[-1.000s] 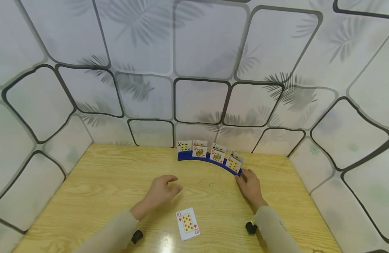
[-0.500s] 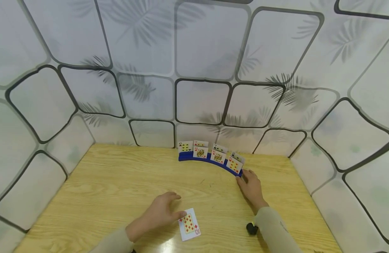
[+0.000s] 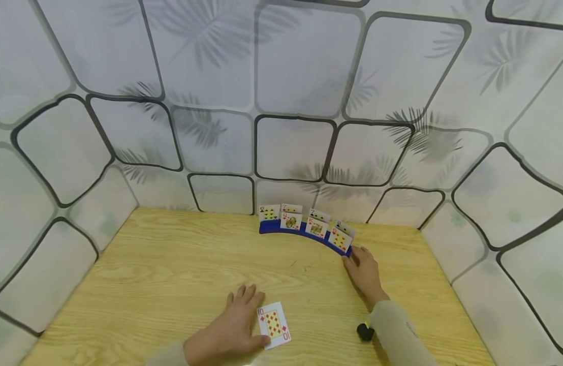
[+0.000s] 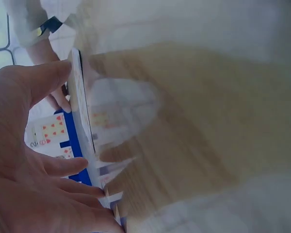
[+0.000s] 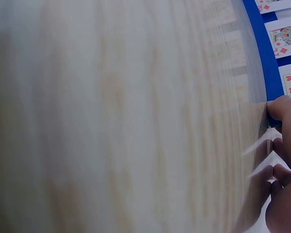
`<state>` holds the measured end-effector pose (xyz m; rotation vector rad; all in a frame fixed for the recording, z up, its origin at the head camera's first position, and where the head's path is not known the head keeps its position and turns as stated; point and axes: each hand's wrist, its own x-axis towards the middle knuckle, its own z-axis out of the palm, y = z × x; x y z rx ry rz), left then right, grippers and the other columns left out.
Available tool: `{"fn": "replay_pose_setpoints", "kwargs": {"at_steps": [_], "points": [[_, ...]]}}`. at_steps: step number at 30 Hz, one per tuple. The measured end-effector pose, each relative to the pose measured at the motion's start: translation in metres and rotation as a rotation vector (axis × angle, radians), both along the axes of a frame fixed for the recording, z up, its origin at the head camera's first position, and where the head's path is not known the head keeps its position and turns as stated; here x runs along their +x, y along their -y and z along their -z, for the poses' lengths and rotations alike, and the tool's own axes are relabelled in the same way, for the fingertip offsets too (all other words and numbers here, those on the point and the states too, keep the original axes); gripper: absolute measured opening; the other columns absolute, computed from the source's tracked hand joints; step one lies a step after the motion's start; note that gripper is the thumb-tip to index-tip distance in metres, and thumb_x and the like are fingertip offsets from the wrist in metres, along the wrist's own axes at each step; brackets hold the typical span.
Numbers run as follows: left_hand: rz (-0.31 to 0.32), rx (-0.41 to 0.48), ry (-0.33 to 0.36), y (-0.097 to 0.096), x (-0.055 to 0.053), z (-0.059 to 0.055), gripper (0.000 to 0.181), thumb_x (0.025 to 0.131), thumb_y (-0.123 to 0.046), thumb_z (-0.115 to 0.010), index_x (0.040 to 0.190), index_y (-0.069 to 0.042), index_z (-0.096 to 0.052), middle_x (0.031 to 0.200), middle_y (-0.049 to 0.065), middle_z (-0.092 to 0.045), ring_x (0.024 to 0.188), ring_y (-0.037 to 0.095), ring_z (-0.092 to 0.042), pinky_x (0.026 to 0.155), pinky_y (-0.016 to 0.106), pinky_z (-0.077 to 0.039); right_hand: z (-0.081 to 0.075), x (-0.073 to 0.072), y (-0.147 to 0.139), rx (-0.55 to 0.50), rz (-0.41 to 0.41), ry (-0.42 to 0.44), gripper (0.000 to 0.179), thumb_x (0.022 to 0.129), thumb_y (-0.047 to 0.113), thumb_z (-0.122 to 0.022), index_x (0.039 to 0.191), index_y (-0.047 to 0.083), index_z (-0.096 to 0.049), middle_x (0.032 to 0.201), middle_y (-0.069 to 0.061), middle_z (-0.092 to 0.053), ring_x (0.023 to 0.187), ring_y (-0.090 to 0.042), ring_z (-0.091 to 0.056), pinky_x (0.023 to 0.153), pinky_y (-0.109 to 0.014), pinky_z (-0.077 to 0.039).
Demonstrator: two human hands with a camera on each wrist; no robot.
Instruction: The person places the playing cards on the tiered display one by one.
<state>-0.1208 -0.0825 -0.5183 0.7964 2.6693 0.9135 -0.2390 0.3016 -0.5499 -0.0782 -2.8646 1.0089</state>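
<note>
A ten of diamonds playing card (image 3: 274, 325) lies face up on the wooden table. My left hand (image 3: 233, 325) is spread flat beside it, with the thumb touching the card's near left corner and the fingers stretched past its far left corner. In the left wrist view the card (image 4: 81, 92) appears edge-on by the thumb. A curved blue card holder (image 3: 319, 241) stands farther back, bearing several upright cards in overlapping pairs, plus a single six at its left end. My right hand (image 3: 366, 277) grips the holder's right end between thumb and fingers.
The wooden table (image 3: 149, 264) meets a patterned wall (image 3: 290, 147) at the back and on both sides. A black wrist camera (image 3: 365, 332) hangs under my right sleeve, close to the tabletop.
My left hand has come down and nearer to me, from above the table to beside the ten of diamonds, its fingers spreading. The right hand stays at the holder's end.
</note>
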Motion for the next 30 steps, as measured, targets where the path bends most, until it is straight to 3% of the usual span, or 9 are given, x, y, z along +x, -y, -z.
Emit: {"fn": "replay_pose_setpoints", "kwargs": {"at_steps": [9,17,24,30], "points": [[-0.011,-0.086,0.01,-0.0046,0.0034,0.0026,0.103,0.082,-0.059,-0.083,0.153,0.005,-0.045,0.163,0.04,-0.029,0.151,0.066,-0.022,0.115,0.085,-0.019,-0.0005,0.0012,0.001,0.004,0.002,-0.004,0.056,0.106,0.025,-0.062,0.151,-0.006,-0.049,0.157,-0.031,-0.047,0.152,-0.053,-0.033,0.125,-0.067,-0.026],[-0.037,-0.03,0.008,-0.0038,0.0037,-0.0011,0.099,0.077,-0.053,-0.088,0.148,0.005,-0.051,0.16,0.042,-0.033,0.149,0.067,-0.024,0.115,0.084,-0.019,-0.0026,0.0023,0.0013,0.011,-0.002,0.024,0.058,0.107,0.025,-0.06,0.153,-0.007,-0.047,0.159,-0.031,-0.045,0.154,-0.052,-0.03,0.126,-0.066,-0.024],[-0.058,0.027,0.001,-0.0034,0.0037,-0.0026,0.088,0.076,-0.039,-0.093,0.142,0.007,-0.058,0.155,0.045,-0.037,0.146,0.071,-0.027,0.112,0.087,-0.02,0.0004,0.0015,0.001,0.008,-0.016,-0.062,0.052,0.105,0.021,-0.064,0.146,-0.01,-0.054,0.151,-0.031,-0.054,0.15,-0.055,-0.036,0.124,-0.068,-0.028],[-0.063,0.062,-0.034,-0.0021,0.0025,-0.0049,0.08,0.072,-0.03,-0.096,0.133,0.008,-0.063,0.149,0.048,-0.042,0.139,0.074,-0.033,0.107,0.089,-0.024,0.0008,0.0008,-0.0003,0.009,-0.019,-0.044,0.054,0.105,0.022,-0.062,0.148,-0.01,-0.052,0.153,-0.031,-0.053,0.152,-0.053,-0.034,0.126,-0.066,-0.027]]}}
